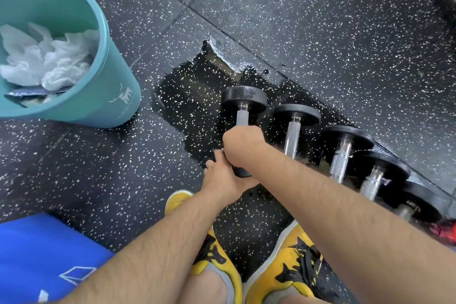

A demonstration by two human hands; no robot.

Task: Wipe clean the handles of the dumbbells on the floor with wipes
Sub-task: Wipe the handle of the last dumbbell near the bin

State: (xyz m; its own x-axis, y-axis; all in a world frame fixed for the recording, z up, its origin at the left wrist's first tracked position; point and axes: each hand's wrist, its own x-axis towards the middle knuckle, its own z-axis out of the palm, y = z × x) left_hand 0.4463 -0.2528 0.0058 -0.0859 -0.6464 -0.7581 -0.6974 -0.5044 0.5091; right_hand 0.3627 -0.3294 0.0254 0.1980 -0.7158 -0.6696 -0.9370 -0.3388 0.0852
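Five dumbbells (pixel 292 136) lie side by side on the speckled rubber floor (pixel 320 20). The row runs slantwise from the middle of the view down to the right edge. Their handles are roughly parallel, each long axis pointing away from the person towards the top of the view, one head far and one near.

Both hands are on the leftmost dumbbell (pixel 243 99). The right hand (pixel 243 145) is curled round its knurled handle (pixel 241 117), and the left hand (pixel 222 180) grips the near head from the left. Whether a wipe sits inside the right fist cannot be told.

This dumbbell rests at the right side of a dark wet patch (pixel 187 111). To its left the floor lies open as far as one teal bin (pixel 108 76), well apart, which holds crumpled white wipes (pixel 49 57). On its right the second dumbbell lies just beside it, leaving only a narrow gap. Beyond the far heads the floor stretches open across the tile seams.

On the near side stand two yellow shoes (pixel 217 261), close under the forearms. One blue mat (pixel 37 249) fills the lower left corner. A red object (pixel 444 232) shows at the right edge, by the last dumbbell.
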